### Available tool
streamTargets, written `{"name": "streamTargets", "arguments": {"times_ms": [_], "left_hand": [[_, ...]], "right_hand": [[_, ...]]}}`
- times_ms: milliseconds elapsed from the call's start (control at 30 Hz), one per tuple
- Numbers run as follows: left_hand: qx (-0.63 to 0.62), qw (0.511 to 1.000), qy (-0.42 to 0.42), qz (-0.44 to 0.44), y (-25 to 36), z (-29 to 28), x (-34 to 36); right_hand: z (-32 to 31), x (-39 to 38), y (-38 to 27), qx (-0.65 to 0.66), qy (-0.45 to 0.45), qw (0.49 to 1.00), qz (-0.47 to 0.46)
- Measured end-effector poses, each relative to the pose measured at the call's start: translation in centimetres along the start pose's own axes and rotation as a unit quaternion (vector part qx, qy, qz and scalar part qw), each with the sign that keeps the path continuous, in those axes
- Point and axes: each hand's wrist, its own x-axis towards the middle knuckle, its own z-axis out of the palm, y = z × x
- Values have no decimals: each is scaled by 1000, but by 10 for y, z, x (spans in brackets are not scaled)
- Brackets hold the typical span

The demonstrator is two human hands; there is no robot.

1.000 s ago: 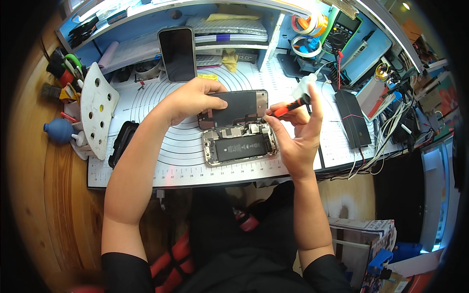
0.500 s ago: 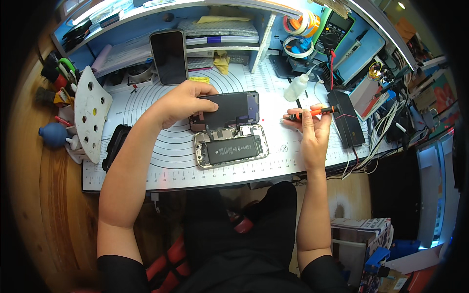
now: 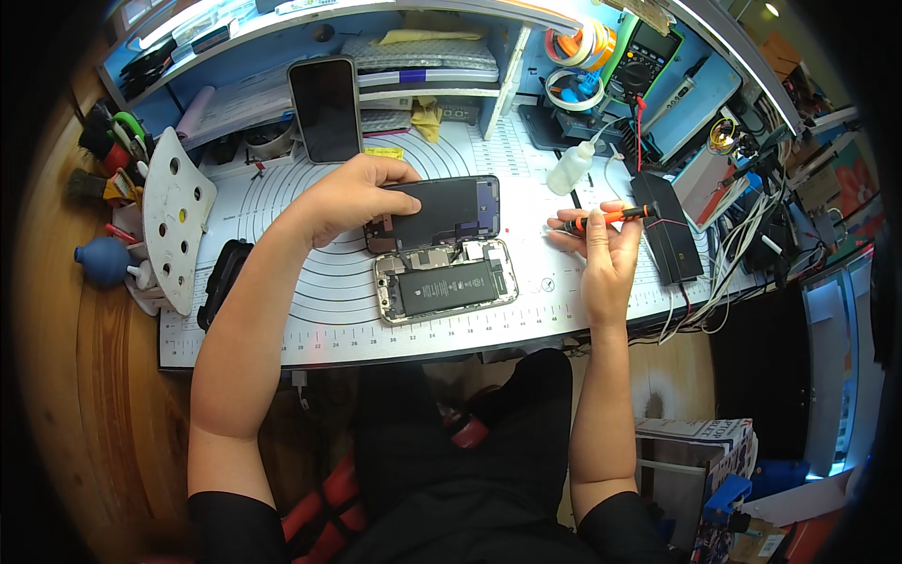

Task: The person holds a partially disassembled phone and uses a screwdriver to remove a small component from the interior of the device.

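White mat (image 3: 540,258), opened phone (image 3: 447,288), squeeze bottle (image 3: 569,171)

**Blocked, cropped & tiny bits**

L hand (image 3: 352,199) covers upper-L corner of phone's display half (image 3: 446,207); most of its fingertips out of sight. R hand (image 3: 609,268): thumb hides part of orange-blk driver (image 3: 622,215); tip too small to ID. Batt. (image 3: 449,289) print illegible. L forearm (image 3: 258,310) blocks part of blk case (image 3: 220,287). Blk sleeves (image 3: 235,526) cropped at btm edge.

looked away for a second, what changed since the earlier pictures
The right hand has moved right, away from the opened phone body, carrying the orange-and-black screwdriver, now held more level. Nothing visible was let go. The left hand still grips the display panel, and the opened phone body lies as it did.
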Motion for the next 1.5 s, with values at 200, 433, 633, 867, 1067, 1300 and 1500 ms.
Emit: {"name": "streamTargets", "arguments": {"times_ms": [200, 433, 633, 867, 1067, 1300, 1500], "left_hand": [[3, 1000, 6, -3, 3, 1, 0], [9, 1000, 1, -4, 4, 1, -2], [-6, 1000, 5, 1, 1, 1, 0], [11, 1000, 12, 2, -4, -2, -2], [31, 999, 19, -8, 0, 0, -2], [38, 999, 22, 11, 3, 2, 0], [38, 999, 22, 22, 0, 1, 0]], "right_hand": [[0, 1, 4, 21, 6, 1000, -3], [4, -3, -5, 30, 20, 999, 34], [2, -6, -7, 4, 12, 1000, -27], [36, -77, -71, 460, -181, 869, -20], [70, -121, -128, 619, -285, 703, -201], [77, -128, -140, 629, -241, 704, -227], [73, -138, -137, 600, -195, 745, -219]]}}
